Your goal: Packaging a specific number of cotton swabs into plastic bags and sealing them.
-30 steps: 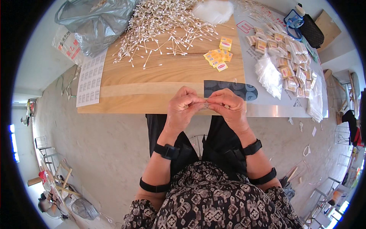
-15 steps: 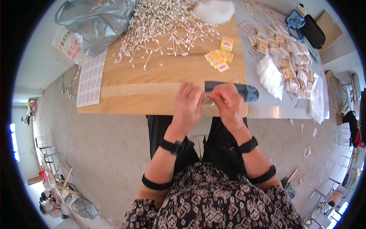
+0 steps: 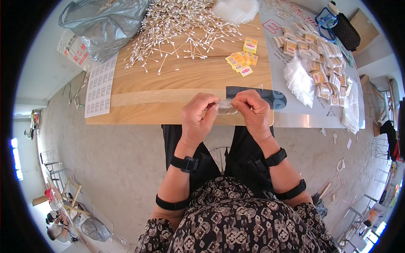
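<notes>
Close to the table's front edge, a small clear plastic bag is stretched between my two hands. My left hand pinches one side of it between thumb and fingers. On the other side, my right hand grips it the same way. Whether anything lies inside the bag I cannot tell. Just beyond my right hand is a dark patterned sheet. Small yellow cards lie farther off in a loose pile, and a great heap of cotton swabs covers the far part of the wooden tabletop.
A grey plastic bag and a printed label sheet are at the left. On the grey surface at right, packed bags of swabs are piled beside empty clear bags. A clear plastic stack sits at the back.
My hands have moved apart, the left one shifting left. The clear bag, mostly hidden between my fingers before, now shows stretched between them.
</notes>
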Available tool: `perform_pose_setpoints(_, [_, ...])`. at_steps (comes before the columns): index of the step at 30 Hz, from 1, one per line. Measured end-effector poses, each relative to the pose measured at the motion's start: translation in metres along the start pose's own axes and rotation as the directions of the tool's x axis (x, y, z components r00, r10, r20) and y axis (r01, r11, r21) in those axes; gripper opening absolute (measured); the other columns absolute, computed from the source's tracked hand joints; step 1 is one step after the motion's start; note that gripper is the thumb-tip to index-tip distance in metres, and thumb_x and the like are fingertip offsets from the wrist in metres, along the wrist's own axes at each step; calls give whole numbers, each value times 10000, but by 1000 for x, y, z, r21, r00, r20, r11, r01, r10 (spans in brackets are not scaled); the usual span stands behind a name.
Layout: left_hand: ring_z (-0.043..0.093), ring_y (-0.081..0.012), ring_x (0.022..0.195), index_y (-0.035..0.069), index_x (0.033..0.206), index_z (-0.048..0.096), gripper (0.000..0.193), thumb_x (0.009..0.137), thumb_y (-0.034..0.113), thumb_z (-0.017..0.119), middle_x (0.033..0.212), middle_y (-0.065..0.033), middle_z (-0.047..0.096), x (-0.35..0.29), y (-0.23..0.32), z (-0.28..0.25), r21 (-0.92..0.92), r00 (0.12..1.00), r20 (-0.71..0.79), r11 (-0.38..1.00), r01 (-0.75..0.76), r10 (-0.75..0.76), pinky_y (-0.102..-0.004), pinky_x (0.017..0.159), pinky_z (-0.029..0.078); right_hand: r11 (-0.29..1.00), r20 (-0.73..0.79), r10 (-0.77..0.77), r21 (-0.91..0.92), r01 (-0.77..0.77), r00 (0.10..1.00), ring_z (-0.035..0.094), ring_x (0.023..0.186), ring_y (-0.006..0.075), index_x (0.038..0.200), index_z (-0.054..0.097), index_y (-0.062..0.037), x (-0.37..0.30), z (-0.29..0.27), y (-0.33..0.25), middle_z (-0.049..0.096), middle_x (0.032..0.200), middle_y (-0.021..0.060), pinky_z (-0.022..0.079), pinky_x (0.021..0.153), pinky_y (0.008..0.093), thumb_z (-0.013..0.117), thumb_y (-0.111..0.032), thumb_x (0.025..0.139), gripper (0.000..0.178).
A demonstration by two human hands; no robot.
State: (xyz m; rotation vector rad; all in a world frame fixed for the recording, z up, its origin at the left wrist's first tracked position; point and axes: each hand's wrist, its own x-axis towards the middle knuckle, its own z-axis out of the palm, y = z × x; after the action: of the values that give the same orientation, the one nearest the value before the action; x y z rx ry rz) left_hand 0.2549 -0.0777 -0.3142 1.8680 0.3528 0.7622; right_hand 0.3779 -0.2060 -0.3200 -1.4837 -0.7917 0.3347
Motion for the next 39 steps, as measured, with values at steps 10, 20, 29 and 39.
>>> perform_pose_setpoints(10, [547,-170,689,-10,911,582,95,838,-69,599,797,-75,570,-1,-4,15,214,995,-92,977,-27,48,-262,652,463,996,9,-21,-91,22,1000,579,800,195,804,663,3,0,2,-3,637,816,63,465,683,298,722,4,774,67])
perform_pose_setpoints(20, [547,-154,720,-5,873,584,96,834,-77,634,817,-73,569,1,-1,15,104,992,-103,993,-63,74,-260,652,456,961,38,-158,-225,163,987,570,817,249,830,665,-31,5,7,-8,641,846,61,468,726,342,726,-29,754,98])
perform_pose_setpoints(29, [547,-162,716,-3,853,583,97,828,-83,633,820,-76,571,-4,-6,18,51,990,-140,999,15,-7,-257,642,451,847,144,-328,-393,358,934,551,765,285,752,612,-52,19,4,-4,617,807,74,463,668,367,687,37,667,144])
perform_pose_setpoints(39, [528,-106,727,-9,857,596,61,850,-64,623,846,-32,586,-3,-2,15,26,991,-127,999,36,-32,-243,674,439,957,45,252,133,-256,967,512,727,47,899,694,-13,2,-32,-12,626,825,-24,412,631,207,668,17,799,107])
